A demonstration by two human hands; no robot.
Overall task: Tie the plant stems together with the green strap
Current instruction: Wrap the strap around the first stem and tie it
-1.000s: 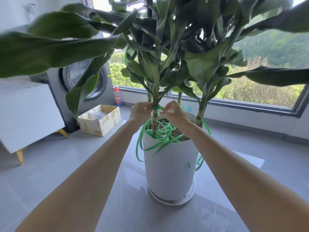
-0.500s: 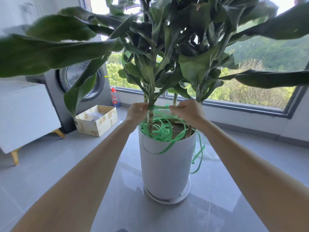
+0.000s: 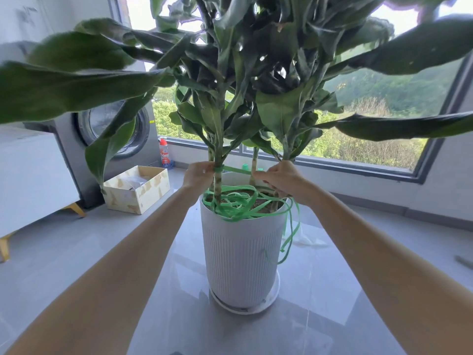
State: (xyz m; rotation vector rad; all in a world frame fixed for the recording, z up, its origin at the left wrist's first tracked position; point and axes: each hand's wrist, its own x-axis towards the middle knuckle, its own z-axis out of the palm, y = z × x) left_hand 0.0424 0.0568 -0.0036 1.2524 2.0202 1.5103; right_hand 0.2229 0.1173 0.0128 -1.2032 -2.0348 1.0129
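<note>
The plant stems rise nearly upright from a white ribbed pot [image 3: 243, 252] that stands on a saucer on the grey floor [image 3: 76, 252]. The green strap [image 3: 236, 170] is wound round the left stem [image 3: 217, 149]. From there a taut length runs almost level to the right, dipping slightly and passing in front of the thin middle stem [image 3: 254, 160]. The left grip [image 3: 198, 175] has its fingers curled and pinches the strap's wrap against the left stem. The right grip [image 3: 281, 179] is closed tight on the far end of the taut length, just in front of the right stem [image 3: 286, 147]. The slack strap lies in loose coils on the soil, and loops spill over the pot's right rim and hang down its side. A washing machine [image 3: 112, 129], a cardboard box [image 3: 135, 188] and a bottle [image 3: 163, 156] stand behind on the left.
</note>
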